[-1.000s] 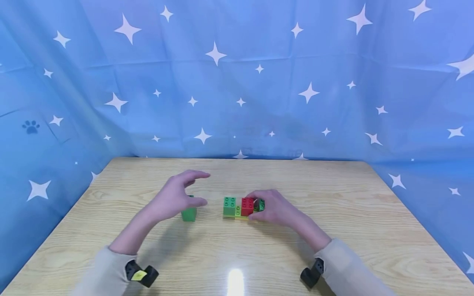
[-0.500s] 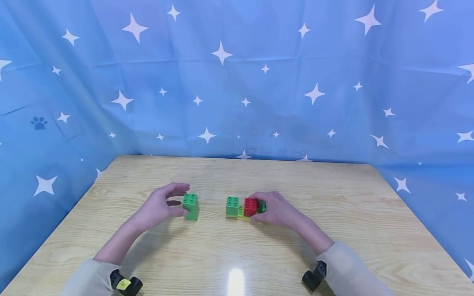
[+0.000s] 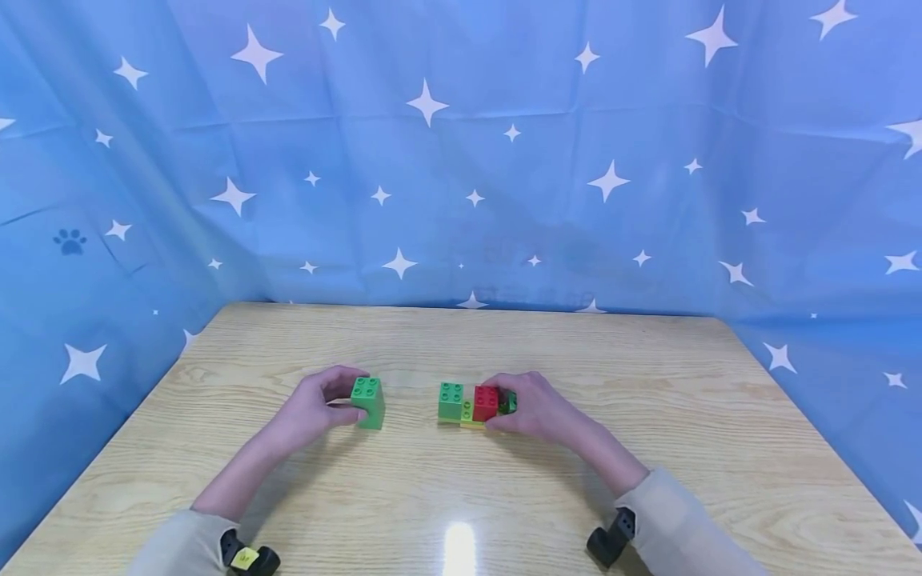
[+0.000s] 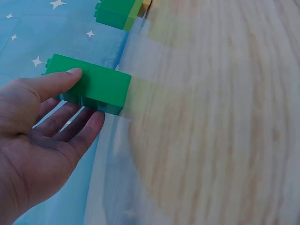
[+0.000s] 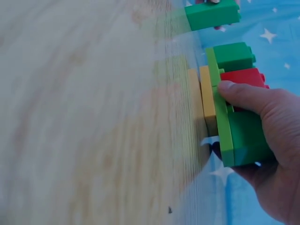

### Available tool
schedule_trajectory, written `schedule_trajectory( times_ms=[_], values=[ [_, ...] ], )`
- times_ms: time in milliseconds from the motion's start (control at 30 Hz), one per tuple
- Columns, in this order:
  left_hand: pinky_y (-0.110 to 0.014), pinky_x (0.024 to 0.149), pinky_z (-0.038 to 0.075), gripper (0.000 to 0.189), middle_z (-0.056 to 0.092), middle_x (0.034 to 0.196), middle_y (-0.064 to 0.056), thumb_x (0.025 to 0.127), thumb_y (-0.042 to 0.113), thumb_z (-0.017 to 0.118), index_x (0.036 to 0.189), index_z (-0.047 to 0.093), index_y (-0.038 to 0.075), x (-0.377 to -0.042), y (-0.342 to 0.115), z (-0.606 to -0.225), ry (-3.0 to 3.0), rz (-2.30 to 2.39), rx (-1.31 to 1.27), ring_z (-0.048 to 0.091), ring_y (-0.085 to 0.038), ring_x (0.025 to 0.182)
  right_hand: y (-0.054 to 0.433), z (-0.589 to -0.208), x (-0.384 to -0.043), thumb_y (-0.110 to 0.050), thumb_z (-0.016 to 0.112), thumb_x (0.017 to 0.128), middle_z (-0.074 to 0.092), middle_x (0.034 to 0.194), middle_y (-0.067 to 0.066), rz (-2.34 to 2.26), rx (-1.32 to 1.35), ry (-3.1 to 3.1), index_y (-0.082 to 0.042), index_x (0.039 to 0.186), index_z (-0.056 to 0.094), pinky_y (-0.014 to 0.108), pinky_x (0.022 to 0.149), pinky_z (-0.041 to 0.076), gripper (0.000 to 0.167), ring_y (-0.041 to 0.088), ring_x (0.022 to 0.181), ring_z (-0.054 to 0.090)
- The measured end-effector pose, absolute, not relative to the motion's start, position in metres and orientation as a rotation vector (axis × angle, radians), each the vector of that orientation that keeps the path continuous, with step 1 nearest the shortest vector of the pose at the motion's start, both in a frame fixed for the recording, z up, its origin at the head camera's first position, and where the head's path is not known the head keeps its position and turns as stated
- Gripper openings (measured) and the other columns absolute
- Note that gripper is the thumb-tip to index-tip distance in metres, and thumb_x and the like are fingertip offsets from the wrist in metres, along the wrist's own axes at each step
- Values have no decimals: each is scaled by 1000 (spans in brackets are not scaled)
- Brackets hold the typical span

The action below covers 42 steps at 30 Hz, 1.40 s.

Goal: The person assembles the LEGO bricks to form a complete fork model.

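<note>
On the left of the table, a tall green block (image 3: 370, 404) stands upright, studs on top. My left hand (image 3: 317, 408) grips it, thumb (image 4: 65, 80) on the near face and fingers around the far side. To the right sits a low brick assembly: a light green plate (image 5: 220, 108) over a yellow piece (image 5: 207, 101), topped by a green brick (image 3: 450, 398), a red brick (image 3: 486, 402) and a darker green brick (image 5: 251, 140) at the right end. My right hand (image 3: 536, 408) holds that right end, partly covering it; its thumb presses by the red brick.
The wooden table (image 3: 403, 496) lies under both hands. Behind it and along the sides hangs a blue curtain (image 3: 461, 160) with white stars. A black wrist camera (image 3: 248, 556) sits at the left cuff, another wrist camera (image 3: 611, 540) at the right cuff.
My left hand has come down and left from above the green block, then closed around it. The right hand keeps its hold on the brick assembly. The head view shifted slightly.
</note>
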<state>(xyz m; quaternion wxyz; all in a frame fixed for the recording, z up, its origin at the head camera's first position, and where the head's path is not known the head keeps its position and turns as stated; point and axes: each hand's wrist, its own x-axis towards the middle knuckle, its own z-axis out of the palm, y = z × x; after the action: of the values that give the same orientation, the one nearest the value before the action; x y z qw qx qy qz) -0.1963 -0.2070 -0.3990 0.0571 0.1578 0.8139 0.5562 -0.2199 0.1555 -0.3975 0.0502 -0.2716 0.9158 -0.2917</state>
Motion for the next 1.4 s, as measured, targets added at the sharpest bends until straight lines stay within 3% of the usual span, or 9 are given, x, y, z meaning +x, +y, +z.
schedule_trajectory(
  times_ms=[667, 1400],
  values=[
    [-29, 84, 58, 43, 69, 113, -13, 88, 4, 79, 126, 61, -5, -197, -183, -408, 2430, 1705, 502, 66, -32, 109, 158, -390, -216, -16, 86, 84, 72, 114, 7, -1071, -760, 2793, -6, 128, 68, 33, 77, 55, 49, 19, 95, 64],
    [-37, 92, 57, 42, 69, 119, -13, 88, 7, 80, 126, 64, -3, -200, -124, -413, 2338, 1712, 597, 64, -33, 116, 158, -363, -209, -10, 86, 83, 73, 113, 9, -1405, -862, 2771, -4, 126, 70, 30, 76, 59, 46, 22, 96, 69]
  ],
)
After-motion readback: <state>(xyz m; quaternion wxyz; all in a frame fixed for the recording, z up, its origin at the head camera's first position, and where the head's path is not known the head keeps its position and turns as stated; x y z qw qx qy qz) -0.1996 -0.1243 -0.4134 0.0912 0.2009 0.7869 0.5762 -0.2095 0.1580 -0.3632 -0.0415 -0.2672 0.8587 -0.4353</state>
